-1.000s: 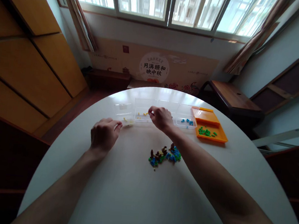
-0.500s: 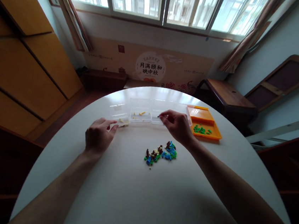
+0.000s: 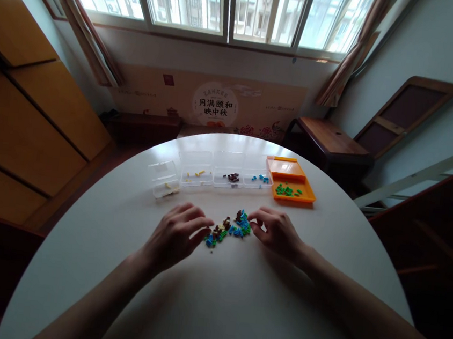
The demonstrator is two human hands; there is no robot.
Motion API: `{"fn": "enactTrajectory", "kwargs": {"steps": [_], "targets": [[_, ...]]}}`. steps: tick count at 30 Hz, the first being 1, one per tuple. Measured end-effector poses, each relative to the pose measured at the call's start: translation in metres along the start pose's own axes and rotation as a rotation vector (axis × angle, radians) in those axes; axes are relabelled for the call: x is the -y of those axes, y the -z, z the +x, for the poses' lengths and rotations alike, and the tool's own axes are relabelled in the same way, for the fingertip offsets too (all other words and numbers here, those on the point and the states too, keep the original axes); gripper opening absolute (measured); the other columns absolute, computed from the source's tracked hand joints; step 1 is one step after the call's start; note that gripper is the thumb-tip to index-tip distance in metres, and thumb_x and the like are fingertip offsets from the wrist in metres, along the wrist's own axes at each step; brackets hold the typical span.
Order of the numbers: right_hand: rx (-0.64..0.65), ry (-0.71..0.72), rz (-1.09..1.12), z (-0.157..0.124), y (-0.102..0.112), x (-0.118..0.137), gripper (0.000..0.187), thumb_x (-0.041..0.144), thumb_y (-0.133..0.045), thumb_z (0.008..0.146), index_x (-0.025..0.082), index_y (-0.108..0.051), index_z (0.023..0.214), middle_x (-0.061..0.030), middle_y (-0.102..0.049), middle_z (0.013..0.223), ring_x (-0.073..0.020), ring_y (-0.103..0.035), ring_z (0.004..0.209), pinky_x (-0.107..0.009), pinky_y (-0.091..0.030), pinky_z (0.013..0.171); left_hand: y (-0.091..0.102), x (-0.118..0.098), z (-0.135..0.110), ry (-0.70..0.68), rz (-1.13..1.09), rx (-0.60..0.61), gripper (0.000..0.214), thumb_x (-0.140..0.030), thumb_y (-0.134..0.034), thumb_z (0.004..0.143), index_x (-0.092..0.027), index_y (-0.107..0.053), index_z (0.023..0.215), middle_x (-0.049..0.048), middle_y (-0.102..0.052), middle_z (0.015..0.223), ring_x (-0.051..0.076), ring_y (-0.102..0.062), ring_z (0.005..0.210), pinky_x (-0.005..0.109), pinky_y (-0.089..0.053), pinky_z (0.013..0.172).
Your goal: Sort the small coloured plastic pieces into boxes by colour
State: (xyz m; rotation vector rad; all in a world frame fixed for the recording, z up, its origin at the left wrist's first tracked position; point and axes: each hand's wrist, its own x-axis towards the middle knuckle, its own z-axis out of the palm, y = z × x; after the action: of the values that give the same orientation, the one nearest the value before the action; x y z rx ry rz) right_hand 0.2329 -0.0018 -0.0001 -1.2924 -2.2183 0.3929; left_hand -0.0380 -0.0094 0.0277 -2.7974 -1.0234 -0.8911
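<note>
A mixed pile of small building bricks [image 3: 241, 226] in blue, green, brown and cream lies on the white round table. At the pile's left edge is my left hand [image 3: 177, 233], its thumb and forefinger apart; the fingertips partly cover a few bricks. My right hand [image 3: 275, 231] reaches the pile's right edge with fingers bent and apart, close to the green and blue bricks. Nothing shows between the fingers of either hand. Beyond them, clear boxes hold yellow bricks [image 3: 199, 173], dark brown bricks [image 3: 232, 177] and blue bricks [image 3: 260, 178].
An orange tray [image 3: 308, 195] with green bricks [image 3: 287, 190] ends the row of boxes on the right. A small clear box [image 3: 159, 190] with cream pieces stands at the left end. A wooden stool [image 3: 333, 136] is beyond the table [image 3: 204, 307].
Both hands have come back from the boxes to the loose pile. The right hand has left the middle box, and the left has let go of the small clear box. The view has shifted slightly.
</note>
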Motion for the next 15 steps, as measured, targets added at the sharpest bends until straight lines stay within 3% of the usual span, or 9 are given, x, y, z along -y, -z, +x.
{"fn": "enactTrajectory", "kwargs": {"steps": [3, 6, 12, 15], "targets": [[0.011, 0.011, -0.036, -0.002, -0.002, 0.002, 0.014, 0.016, -0.058, 0.082, 0.019, -0.069, 0.09, -0.0014, -0.064, 0.079, -0.0103, -0.054, 0.061, -0.022, -0.036, 0.062, -0.013, -0.022, 0.017, 0.007, 0.016, 0.175, 0.006, -0.022, -0.063, 0.084, -0.022, -0.068, 0.088, 0.0043, -0.064, 0.084, 0.017, -0.054, 0.077, 0.031, -0.042, 0.07], [0.009, 0.022, -0.069, -0.005, -0.002, 0.0, 0.014, 0.02, -0.057, 0.084, 0.019, -0.069, 0.091, -0.0017, -0.064, 0.081, -0.0108, -0.055, 0.064, -0.022, -0.035, 0.062, -0.029, -0.031, 0.03, 0.049, 0.07, 0.224, 0.004, -0.019, -0.065, 0.081, -0.021, -0.068, 0.083, 0.0042, -0.063, 0.084, 0.018, -0.054, 0.078, 0.032, -0.041, 0.071], [-0.025, 0.033, -0.029, -0.005, 0.0, -0.004, 0.013, 0.021, -0.058, 0.085, 0.019, -0.069, 0.089, -0.0012, -0.063, 0.078, -0.0106, -0.054, 0.065, -0.021, -0.035, 0.062, -0.044, -0.028, 0.035, -0.008, 0.107, 0.141, 0.012, -0.02, -0.058, 0.087, -0.019, -0.066, 0.077, 0.0045, -0.062, 0.078, 0.018, -0.052, 0.076, 0.031, -0.04, 0.069], [-0.042, -0.012, 0.123, -0.002, 0.001, 0.002, 0.011, 0.019, -0.06, 0.082, 0.018, -0.07, 0.085, -0.0008, -0.062, 0.075, -0.0098, -0.051, 0.062, -0.022, -0.037, 0.062, -0.044, -0.025, 0.033, 0.009, 0.004, 0.001, 0.012, -0.022, -0.059, 0.088, -0.021, -0.067, 0.079, 0.0029, -0.065, 0.077, 0.016, -0.055, 0.075, 0.03, -0.042, 0.07]]}}
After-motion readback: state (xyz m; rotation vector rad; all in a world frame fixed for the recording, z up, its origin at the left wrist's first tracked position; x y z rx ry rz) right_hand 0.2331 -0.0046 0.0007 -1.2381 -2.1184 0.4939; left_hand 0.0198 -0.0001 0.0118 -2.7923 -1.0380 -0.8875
